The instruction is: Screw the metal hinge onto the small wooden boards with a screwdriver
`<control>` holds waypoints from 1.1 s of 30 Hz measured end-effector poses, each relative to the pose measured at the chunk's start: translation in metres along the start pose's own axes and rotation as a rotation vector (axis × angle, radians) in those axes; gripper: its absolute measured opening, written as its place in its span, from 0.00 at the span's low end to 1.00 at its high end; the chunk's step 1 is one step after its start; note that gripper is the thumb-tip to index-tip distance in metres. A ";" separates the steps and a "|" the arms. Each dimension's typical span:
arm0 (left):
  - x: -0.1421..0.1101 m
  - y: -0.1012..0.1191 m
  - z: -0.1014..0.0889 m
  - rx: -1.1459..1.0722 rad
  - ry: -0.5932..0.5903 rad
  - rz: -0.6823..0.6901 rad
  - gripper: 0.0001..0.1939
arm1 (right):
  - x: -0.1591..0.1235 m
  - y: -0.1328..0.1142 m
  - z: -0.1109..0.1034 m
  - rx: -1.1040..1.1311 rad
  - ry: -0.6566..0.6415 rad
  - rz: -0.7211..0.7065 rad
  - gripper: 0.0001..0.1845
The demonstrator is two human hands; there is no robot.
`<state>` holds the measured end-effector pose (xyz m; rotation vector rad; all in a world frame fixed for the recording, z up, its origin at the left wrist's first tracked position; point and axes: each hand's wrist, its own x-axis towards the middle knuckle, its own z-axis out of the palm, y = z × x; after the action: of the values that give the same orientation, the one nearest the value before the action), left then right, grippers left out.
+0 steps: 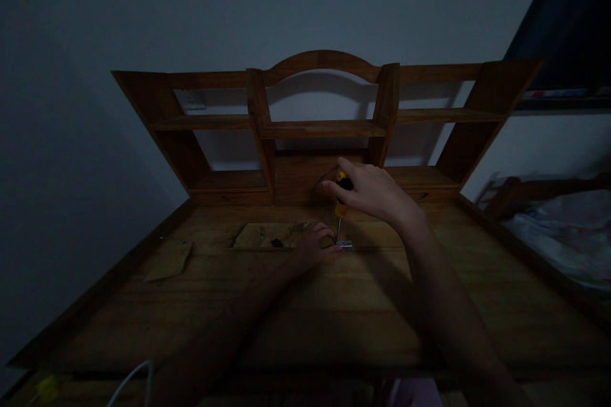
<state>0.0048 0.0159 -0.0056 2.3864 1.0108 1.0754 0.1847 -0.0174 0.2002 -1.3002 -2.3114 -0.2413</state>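
Note:
My right hand (pixel 370 191) is wrapped round the yellow and black handle of a screwdriver (pixel 340 210). The screwdriver stands nearly upright, its thin shaft pointing down at a small shiny metal piece, perhaps a hinge (pixel 344 245), on the desk top. Whether the tip sits in a screw is too small to see. My left hand (pixel 315 245) rests low on the wood, with thumb and fingers closed in at the left end of the metal piece. Beside it a lighter, stained wooden strip (pixel 262 235) lies along the desk.
A wooden shelf unit (pixel 324 130) rises along the back of the desk (pixel 305 311). At the left lies a flat, paper-like brown piece (pixel 168 261). A white cable (pixel 136 378) curves at the front left edge. Plastic-wrapped items (pixel 563 235) are off to the right.

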 end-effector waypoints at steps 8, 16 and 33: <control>0.001 0.003 -0.001 0.001 -0.008 -0.012 0.12 | 0.002 0.002 0.000 0.097 -0.027 -0.111 0.13; -0.001 -0.001 0.002 -0.001 0.008 0.008 0.12 | 0.004 0.002 0.003 0.045 -0.001 -0.055 0.16; 0.001 0.002 0.000 0.019 -0.007 -0.013 0.12 | 0.002 0.001 -0.002 0.210 -0.039 -0.109 0.16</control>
<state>0.0061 0.0148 -0.0036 2.3940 1.0370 1.0564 0.1855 -0.0157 0.2032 -1.0872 -2.3705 -0.0077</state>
